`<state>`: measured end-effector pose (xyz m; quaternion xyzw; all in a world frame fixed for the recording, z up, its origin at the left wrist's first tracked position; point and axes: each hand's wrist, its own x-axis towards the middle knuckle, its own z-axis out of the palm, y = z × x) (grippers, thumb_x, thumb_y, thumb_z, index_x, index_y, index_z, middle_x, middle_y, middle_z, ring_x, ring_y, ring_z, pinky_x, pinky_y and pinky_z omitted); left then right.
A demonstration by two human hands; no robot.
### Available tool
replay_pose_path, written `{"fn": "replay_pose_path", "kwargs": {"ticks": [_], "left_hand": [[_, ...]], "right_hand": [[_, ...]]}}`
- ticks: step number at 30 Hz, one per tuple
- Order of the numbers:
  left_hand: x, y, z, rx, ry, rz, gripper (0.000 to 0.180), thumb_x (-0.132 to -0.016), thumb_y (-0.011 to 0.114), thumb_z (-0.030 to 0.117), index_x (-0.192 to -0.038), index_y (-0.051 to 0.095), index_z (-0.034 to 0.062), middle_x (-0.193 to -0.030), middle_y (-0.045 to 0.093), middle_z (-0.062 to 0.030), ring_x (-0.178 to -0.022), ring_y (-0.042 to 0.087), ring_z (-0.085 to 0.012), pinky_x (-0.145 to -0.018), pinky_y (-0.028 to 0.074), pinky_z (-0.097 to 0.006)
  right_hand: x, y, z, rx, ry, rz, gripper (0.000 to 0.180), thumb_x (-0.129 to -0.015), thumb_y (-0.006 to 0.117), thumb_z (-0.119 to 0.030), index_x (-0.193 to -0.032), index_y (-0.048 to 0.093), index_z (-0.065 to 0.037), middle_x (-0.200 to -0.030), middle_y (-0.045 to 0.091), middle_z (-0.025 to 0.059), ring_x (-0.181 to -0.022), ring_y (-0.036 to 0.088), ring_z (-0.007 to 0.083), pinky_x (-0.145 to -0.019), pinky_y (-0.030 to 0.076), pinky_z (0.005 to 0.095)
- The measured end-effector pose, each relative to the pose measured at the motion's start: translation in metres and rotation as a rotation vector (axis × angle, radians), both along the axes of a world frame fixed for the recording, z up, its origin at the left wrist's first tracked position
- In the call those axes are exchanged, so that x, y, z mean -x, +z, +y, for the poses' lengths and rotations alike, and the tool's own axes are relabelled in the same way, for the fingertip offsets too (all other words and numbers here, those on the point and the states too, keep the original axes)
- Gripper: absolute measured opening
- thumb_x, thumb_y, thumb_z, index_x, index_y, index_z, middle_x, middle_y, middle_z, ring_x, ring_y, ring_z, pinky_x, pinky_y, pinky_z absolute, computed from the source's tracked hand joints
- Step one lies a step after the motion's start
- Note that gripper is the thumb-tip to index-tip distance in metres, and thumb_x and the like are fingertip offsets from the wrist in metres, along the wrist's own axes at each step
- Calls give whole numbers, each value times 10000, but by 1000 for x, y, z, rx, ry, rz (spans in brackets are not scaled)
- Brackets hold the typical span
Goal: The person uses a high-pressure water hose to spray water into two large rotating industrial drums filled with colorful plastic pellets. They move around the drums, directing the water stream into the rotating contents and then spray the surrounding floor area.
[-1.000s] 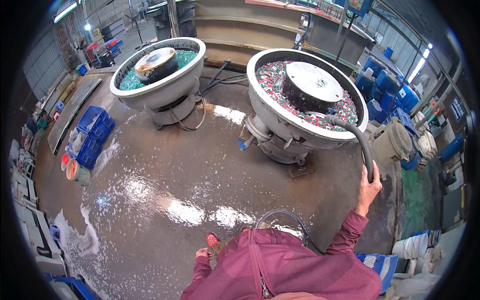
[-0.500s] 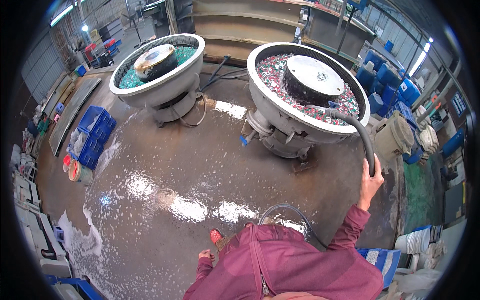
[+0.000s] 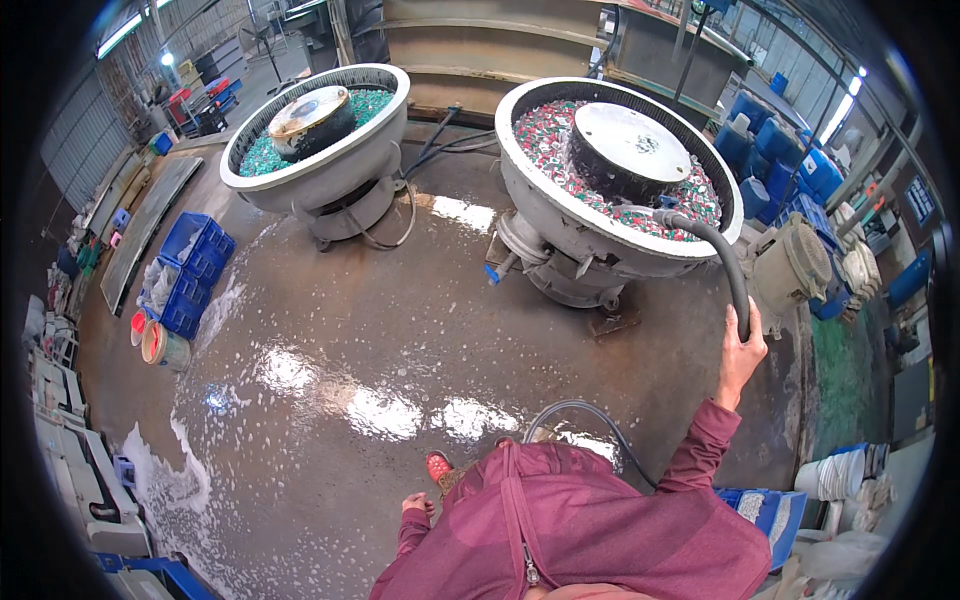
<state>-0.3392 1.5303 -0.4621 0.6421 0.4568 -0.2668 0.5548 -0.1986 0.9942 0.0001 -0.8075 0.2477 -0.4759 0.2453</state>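
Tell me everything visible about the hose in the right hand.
The hose is thick, dark grey and rubbery-looking. The right hand grips it; from there it arches up and leftward across the right bowl, ending in a lighter fitting over red and green chips. Whether it touches the bowl's rim is unclear.

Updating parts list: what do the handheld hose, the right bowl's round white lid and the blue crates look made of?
Hose: probably rubber or flexible plastic; matte dark grey, bending smoothly.
Lid: perhaps painted metal, given its flat, dark-marked white face; plastic possible.
Crates: likely moulded plastic; evenly blue walls, slight sheen.
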Motion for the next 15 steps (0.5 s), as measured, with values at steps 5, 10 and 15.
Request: {"fn": "replay_pose_path", "kwargs": {"ticks": [5, 10, 15], "left_hand": [[-1, 23, 0, -20, -40, -16, 169, -859, 490, 110, -1010, 519, 39, -652, 559, -111, -494, 559, -203, -434, 502, -337], [1, 13, 10, -21, -9, -3, 161, -861, 487, 117, -998, 523, 41, -653, 564, -106, -486, 557, -199, -433, 501, -334], [2, -7, 19, 4, 21, 11, 172, -859, 492, 119, -1015, 524, 53, -658, 574, -102, -489, 559, -193, -438, 501, -331]], "right_hand": [[3, -3, -1, 44, -4, -47, 297, -795, 627, -120, -1074, 572, -34, -671, 567, 27, -563, 471, 61, -523, 406, 229], [7, -3, -3, 8, -26, -27, 294, -803, 617, -130, -1076, 574, -31, -789, 621, 75, -631, 521, 90, -591, 435, 245], [6, -8, -9, 108, -11, -72, 300, -805, 614, -136, -1079, 569, -23, -810, 627, 94, -652, 541, 110, -616, 443, 256]]}}
